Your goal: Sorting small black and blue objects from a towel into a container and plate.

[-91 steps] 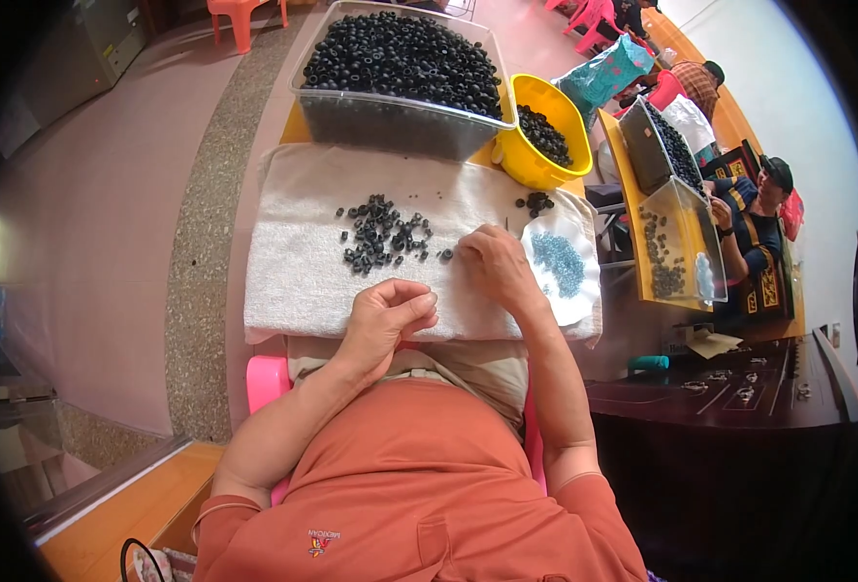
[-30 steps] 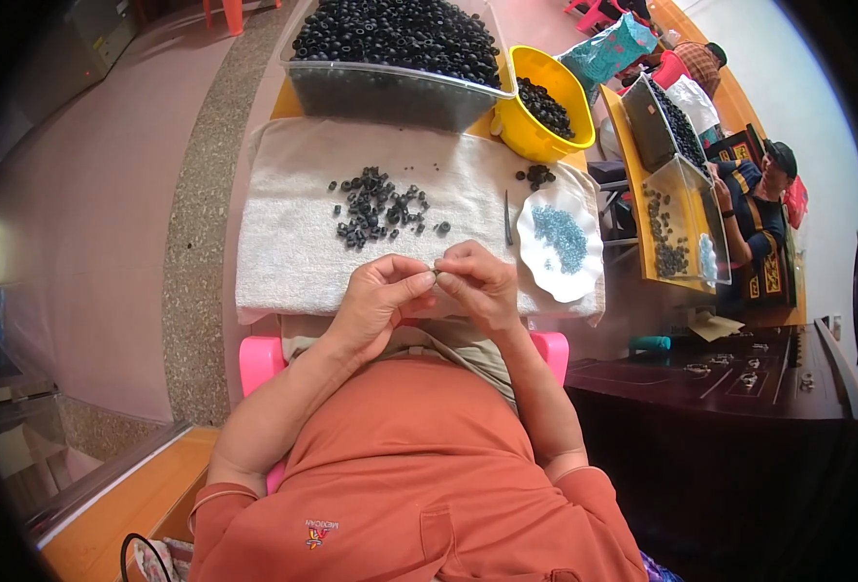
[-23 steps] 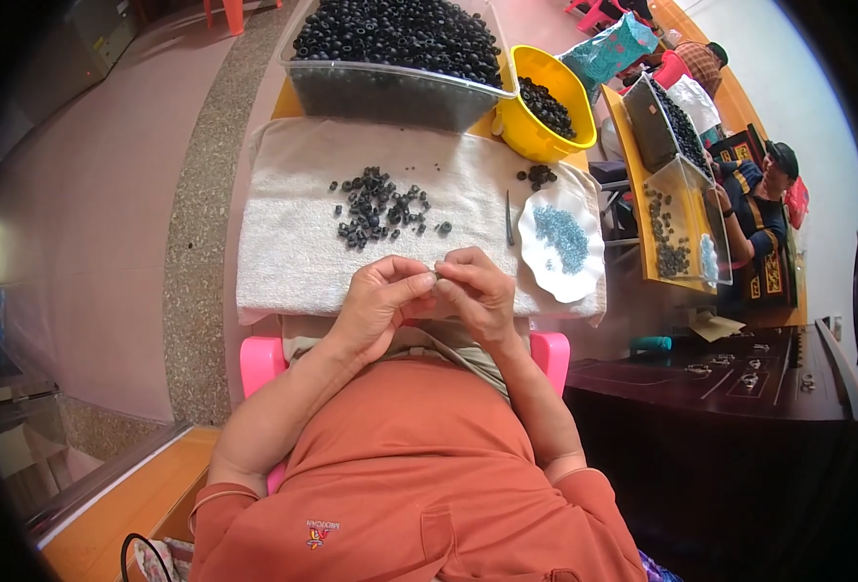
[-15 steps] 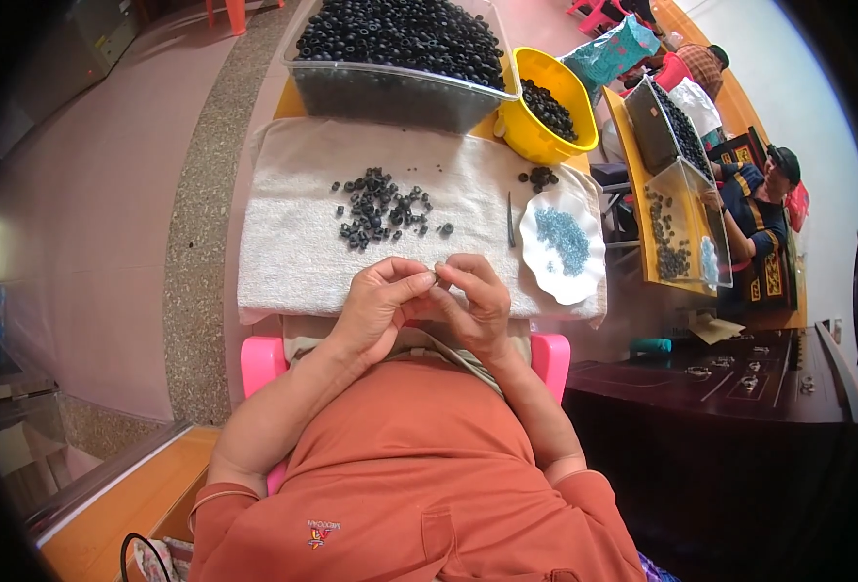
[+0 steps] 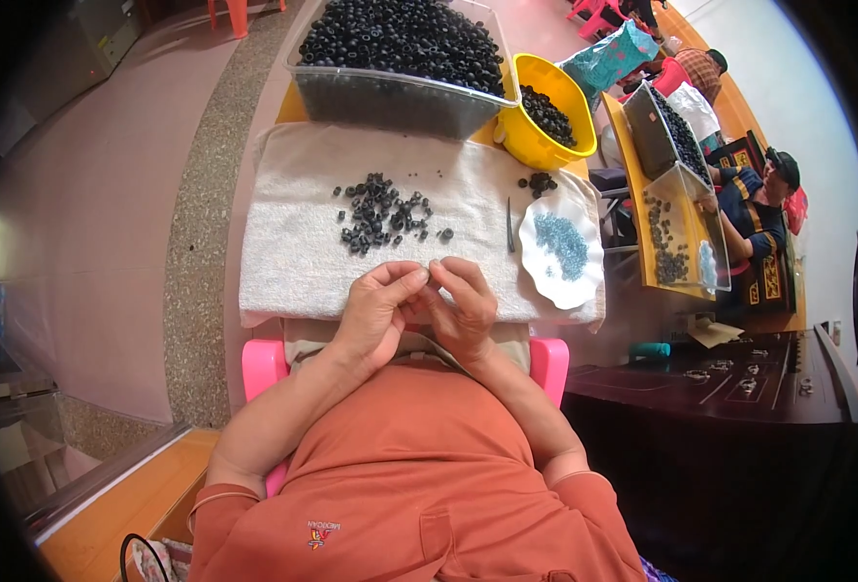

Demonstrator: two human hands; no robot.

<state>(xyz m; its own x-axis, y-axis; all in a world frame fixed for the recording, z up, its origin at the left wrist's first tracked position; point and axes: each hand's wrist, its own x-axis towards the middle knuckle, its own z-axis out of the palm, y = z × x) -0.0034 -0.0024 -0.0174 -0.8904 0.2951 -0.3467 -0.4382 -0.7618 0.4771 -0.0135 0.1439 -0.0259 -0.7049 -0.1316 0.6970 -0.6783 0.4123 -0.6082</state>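
My left hand (image 5: 384, 303) and my right hand (image 5: 462, 306) meet over the near edge of a white towel (image 5: 293, 213). Both are closed, thumbs against forefingers, pinching one small dark part (image 5: 429, 275) between them; the fingers cover most of it. Beyond my hands lies a loose heap of small black ring-shaped parts (image 5: 378, 215), one of them a little apart at its right. A white scalloped plate (image 5: 572, 293) to the right bears small clear bluish pieces (image 5: 560, 247). Beside it lies a slim dark tool, seemingly tweezers (image 5: 509, 225).
At the far edge stand a large clear bin (image 5: 400, 102) of black parts and a yellow tub (image 5: 531, 141) with more. A few black pieces (image 5: 537, 183) lie below the tub. A co-worker (image 5: 763, 199) sits at another table (image 5: 632, 184) on the right.
My hands have shifted slightly left, and the right fingers have moved closer around the small dark part. The view has moved a little; the things on the towel lie as before.
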